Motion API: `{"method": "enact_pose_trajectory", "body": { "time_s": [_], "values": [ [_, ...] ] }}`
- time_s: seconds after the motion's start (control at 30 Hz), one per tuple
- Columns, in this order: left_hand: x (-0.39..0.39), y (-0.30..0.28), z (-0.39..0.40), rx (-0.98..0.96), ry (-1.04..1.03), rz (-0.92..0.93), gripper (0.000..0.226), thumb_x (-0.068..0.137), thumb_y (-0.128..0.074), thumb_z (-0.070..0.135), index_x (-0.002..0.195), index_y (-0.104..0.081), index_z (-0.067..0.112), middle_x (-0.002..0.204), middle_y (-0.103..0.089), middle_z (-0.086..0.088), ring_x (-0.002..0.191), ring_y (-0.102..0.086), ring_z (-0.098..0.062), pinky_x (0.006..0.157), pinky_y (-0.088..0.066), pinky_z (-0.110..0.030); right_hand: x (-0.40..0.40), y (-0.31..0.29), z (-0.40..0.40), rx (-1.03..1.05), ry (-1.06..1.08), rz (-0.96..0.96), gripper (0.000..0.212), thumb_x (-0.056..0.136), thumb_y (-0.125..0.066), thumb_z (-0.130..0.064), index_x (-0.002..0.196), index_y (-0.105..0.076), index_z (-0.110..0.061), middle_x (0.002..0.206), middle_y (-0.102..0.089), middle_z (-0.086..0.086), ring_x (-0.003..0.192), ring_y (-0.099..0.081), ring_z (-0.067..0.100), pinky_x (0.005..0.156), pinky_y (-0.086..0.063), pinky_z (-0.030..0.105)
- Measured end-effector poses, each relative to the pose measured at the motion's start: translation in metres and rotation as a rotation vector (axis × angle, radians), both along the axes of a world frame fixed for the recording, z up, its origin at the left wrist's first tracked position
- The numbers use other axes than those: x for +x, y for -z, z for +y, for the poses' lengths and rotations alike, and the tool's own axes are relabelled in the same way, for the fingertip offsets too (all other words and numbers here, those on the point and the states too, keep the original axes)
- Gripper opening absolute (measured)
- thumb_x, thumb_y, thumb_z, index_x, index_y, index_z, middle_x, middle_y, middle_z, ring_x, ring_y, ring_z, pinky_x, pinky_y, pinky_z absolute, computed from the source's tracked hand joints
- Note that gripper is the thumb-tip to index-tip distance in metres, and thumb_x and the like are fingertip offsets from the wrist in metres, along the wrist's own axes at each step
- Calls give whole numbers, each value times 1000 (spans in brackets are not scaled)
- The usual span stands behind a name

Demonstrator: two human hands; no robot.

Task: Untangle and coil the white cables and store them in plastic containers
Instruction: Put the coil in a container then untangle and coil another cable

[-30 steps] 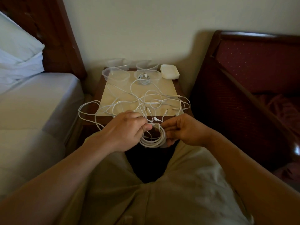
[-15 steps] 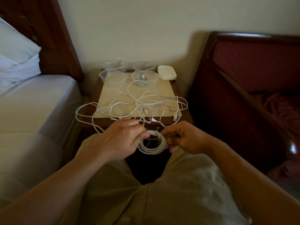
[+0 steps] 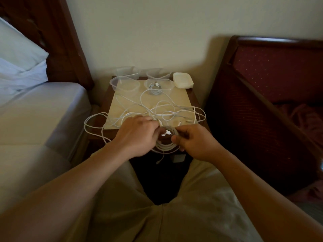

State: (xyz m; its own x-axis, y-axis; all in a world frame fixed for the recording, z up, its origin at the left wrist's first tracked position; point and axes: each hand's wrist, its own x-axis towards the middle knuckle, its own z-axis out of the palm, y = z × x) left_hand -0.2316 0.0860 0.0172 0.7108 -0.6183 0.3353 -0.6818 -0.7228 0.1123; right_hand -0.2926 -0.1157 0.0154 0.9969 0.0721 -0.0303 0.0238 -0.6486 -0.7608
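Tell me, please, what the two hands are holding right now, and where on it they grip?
Both hold one coiled white cable: the left hand pinches its left side, the right hand its right side.

The white cables [image 3: 158, 109] beyond the left hand [image 3: 138, 135] look like smooth, slightly glossy plastic. Farther past both hands, the containers [image 3: 123, 83] are clear, thin plastic with a faint sheen. The bench [image 3: 191, 95] under them is dark polished wood with a pale matt top.
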Motion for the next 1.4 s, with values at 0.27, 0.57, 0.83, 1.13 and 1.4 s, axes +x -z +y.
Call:
{"method": "enact_pose_trajectory", "body": {
  "time_s": [0.27,0.57,0.83,1.13,1.4],
  "values": [
    [30,-1,-13,-343,-35,532,29,105,-52,35,87,-66,17,87,-60,7,87,-59,-16,81,-49,-37,29,2,-11,104,96,-83,16,98,-66,-12,105,-77,-21,78,-75,7,68,-73,18,70,-63,34],
    [55,17,-17,-1068,12,1383,59,89,-68,38,123,-60,-9,104,-65,-13,96,-60,-22,91,-48,-35,51,-2,-31,509,21,44,21,96,-63,-1,106,-74,-15,83,-78,5,73,-74,21,69,-62,29],
    [102,4,-34,-336,-49,474,39,98,-56,49,83,-70,16,78,-60,0,68,-59,-15,70,-55,-43,101,13,-33,408,175,-30,19,98,-64,-4,111,-74,-14,79,-77,7,63,-69,16,62,-60,26],
    [215,-18,-69,-205,-130,259,22,97,-59,45,107,-73,31,100,-66,5,92,-62,-20,80,-55,-44,220,2,-52,303,380,-110,14,99,-67,-14,107,-78,-14,77,-76,2,65,-72,13,71,-64,32],
    [302,1,-84,-257,-185,410,45,91,-51,66,119,-69,36,117,-69,15,108,-64,-14,94,-52,-41,323,28,-68,229,476,-102,20,100,-64,-17,116,-76,-14,85,-74,6,67,-69,11,49,-48,8]
  ]
}}
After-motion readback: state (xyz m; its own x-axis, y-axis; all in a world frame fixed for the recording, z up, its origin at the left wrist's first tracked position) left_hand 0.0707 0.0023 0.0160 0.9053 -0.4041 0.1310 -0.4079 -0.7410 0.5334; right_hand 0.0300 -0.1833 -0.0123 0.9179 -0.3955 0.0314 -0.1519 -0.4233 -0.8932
